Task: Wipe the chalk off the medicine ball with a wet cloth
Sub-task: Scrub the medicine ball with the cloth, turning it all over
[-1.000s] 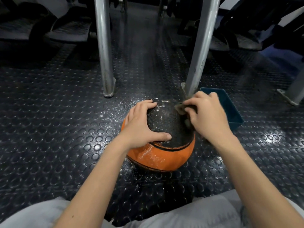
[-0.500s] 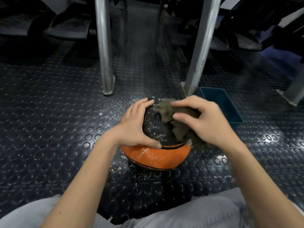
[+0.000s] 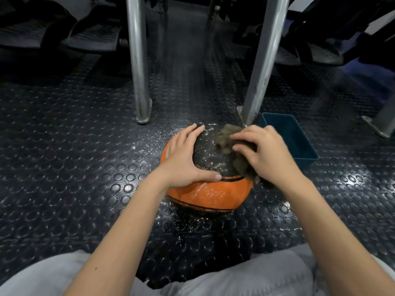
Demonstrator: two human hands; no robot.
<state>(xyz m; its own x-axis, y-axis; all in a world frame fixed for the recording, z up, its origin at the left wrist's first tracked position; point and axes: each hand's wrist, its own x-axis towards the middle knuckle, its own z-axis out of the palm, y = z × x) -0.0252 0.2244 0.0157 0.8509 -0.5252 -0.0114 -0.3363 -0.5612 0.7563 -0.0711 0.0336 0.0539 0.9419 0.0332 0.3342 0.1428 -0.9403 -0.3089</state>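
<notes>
The floor (image 3: 64,167) is dark rubber matting, moulded all over with raised round studs that catch the light in small glints, brightest at the right. White chalk specks (image 3: 147,144) are scattered on it around and in front of the medicine ball (image 3: 209,193), which sits on the floor just ahead of the person's knees in pale grey trousers (image 3: 256,278). The ball is orange on its lower part and black on top, and both parts are flecked with white.

The left hand (image 3: 183,161) lies flat over the ball's left side, its fingers close together along the far curve and the thumb stretched wide along the black seam. The right hand (image 3: 267,154) presses a bunched grey-brown cloth (image 3: 226,137) onto the top right of the ball, fingers curled over the cloth and gripping it.

A blue rectangular tub (image 3: 306,163) stands on the floor just beside the ball, to its right. Behind it a slanted metal post (image 3: 265,60) meets the floor on a foot plate, and a second, upright post (image 3: 137,60) stands to the left. The foot of another support (image 3: 382,122) shows at the right edge. Dark padded seats (image 3: 92,37) fill the dim background.
</notes>
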